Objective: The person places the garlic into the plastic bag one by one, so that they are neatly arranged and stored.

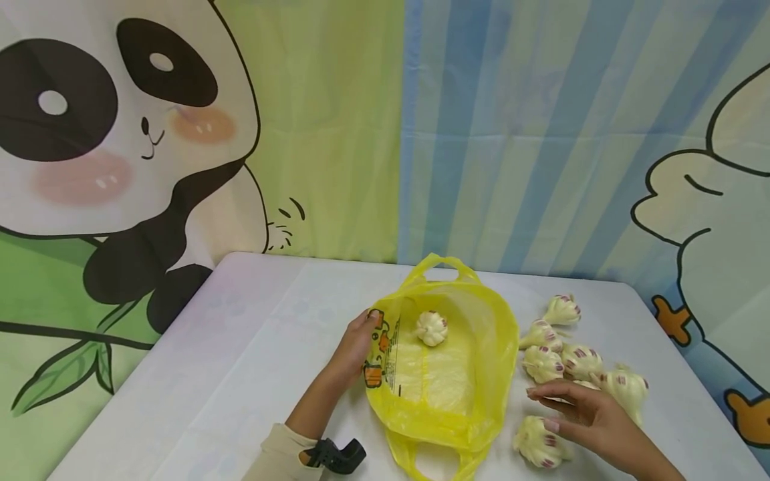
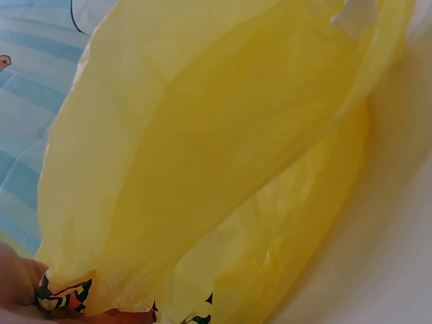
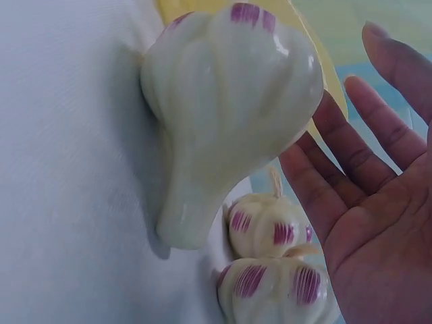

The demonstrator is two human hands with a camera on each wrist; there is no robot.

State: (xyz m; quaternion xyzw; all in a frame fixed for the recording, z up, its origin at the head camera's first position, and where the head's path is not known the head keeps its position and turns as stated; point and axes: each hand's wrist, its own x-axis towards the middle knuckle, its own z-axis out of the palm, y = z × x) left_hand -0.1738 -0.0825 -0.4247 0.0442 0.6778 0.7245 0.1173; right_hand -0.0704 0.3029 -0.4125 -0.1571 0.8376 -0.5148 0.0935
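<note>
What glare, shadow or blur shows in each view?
Head: soft, even light, a mild sheen inside the yellow bag; left wrist: bag looks soft, low-contrast; right wrist: small bright glints on the nearest garlic bulb, soft shadow on the white tabletop beside it.

Open yellow bag [image 1: 496, 347], garlic bulb [image 1: 432, 328] inside, purple-marked bulbs [image 1: 543, 365] alongside
</note>
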